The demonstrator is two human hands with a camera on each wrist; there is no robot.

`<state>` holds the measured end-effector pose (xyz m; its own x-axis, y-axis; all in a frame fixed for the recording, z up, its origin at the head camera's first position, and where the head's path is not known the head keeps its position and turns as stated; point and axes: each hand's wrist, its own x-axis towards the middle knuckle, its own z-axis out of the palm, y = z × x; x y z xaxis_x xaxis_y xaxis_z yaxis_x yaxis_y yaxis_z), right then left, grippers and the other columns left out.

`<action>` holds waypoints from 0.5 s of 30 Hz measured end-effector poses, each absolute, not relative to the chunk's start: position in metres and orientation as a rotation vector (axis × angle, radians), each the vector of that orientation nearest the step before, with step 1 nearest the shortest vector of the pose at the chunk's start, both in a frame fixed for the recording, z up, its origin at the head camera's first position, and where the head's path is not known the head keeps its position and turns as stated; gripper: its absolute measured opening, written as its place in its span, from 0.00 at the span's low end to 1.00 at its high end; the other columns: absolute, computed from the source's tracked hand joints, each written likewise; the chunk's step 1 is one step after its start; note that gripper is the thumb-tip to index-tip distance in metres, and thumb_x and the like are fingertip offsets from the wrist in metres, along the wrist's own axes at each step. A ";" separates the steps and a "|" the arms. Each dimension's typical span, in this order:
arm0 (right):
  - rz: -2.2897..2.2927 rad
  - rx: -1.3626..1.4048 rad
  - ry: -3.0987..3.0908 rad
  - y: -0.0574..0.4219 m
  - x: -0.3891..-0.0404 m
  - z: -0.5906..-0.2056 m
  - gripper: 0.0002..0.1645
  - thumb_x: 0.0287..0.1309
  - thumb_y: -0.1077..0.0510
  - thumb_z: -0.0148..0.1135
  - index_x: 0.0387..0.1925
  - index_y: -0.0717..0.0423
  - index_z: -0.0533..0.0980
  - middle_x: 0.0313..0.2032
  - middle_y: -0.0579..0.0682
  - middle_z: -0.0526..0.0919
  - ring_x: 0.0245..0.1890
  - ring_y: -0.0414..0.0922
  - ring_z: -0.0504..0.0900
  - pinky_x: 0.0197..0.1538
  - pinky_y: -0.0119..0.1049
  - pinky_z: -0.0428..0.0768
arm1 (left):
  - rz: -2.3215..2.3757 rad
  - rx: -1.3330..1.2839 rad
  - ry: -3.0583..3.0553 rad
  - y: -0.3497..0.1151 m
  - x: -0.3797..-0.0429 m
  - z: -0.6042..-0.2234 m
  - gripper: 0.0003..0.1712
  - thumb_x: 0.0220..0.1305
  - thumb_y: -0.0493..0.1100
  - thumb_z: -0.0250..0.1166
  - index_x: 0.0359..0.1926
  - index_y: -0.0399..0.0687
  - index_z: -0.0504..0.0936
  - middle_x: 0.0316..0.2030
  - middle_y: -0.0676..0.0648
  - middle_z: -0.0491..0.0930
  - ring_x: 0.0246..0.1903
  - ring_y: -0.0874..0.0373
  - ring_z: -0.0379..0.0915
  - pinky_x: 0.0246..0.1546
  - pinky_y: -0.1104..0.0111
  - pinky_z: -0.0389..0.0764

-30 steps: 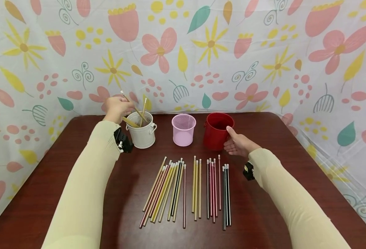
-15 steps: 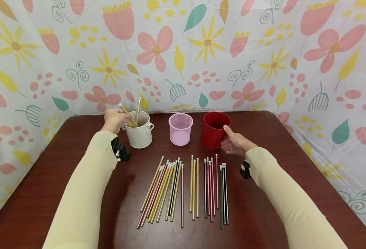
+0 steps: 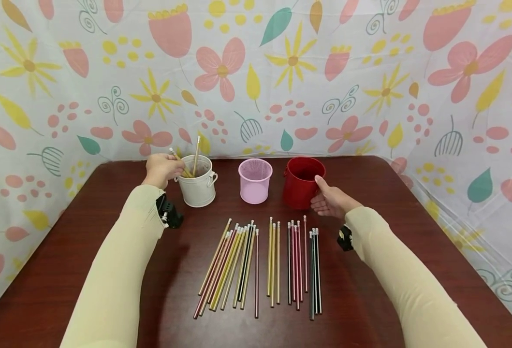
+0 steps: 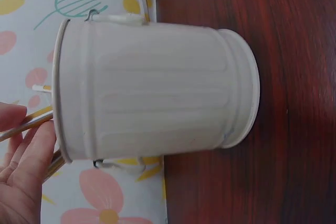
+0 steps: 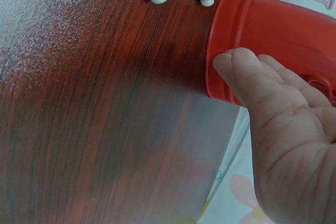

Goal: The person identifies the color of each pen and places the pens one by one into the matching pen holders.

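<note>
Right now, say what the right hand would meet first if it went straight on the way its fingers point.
The right hand would likely meet the red bucket first; it is right at the bucket's side, though contact is unclear.

Head view looks forward-down; left wrist, sideways and close, shares its white bucket [image 4: 163, 87], right, apparently likewise, its red bucket [image 5: 283, 30].

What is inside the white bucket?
At least two gold pencils stick up out of the white bucket; the left hand holds one at the rim. The bucket's wall covers their lower ends and its floor, so anything lying deeper cannot be seen.
</note>
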<state>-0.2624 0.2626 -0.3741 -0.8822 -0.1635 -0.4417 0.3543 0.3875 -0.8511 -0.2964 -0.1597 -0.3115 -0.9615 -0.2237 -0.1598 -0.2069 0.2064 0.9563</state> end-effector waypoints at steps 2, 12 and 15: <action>-1.509 0.162 2.190 0.263 -0.263 -0.374 0.58 0.68 0.28 0.23 0.64 0.83 0.56 0.65 0.77 0.61 0.66 0.66 0.64 0.67 0.51 0.67 | -1.913 0.442 -2.420 -0.161 -0.295 -0.311 0.11 0.58 0.30 0.62 0.43 0.32 0.76 0.15 0.57 0.74 0.15 0.71 0.75 0.32 0.77 0.82; -1.504 0.161 2.195 0.265 -0.263 -0.374 0.59 0.67 0.27 0.24 0.64 0.82 0.56 0.65 0.77 0.61 0.65 0.65 0.65 0.65 0.49 0.70 | -1.844 0.391 -2.479 -0.173 -0.287 -0.313 0.07 0.57 0.32 0.63 0.35 0.37 0.72 0.18 0.56 0.74 0.17 0.69 0.77 0.25 0.78 0.81; -1.504 0.159 2.196 0.265 -0.262 -0.374 0.60 0.67 0.26 0.24 0.63 0.82 0.57 0.64 0.77 0.62 0.65 0.65 0.66 0.64 0.48 0.71 | -1.843 0.361 -2.523 -0.177 -0.287 -0.316 0.13 0.59 0.33 0.63 0.44 0.31 0.74 0.16 0.56 0.76 0.17 0.69 0.77 0.26 0.76 0.82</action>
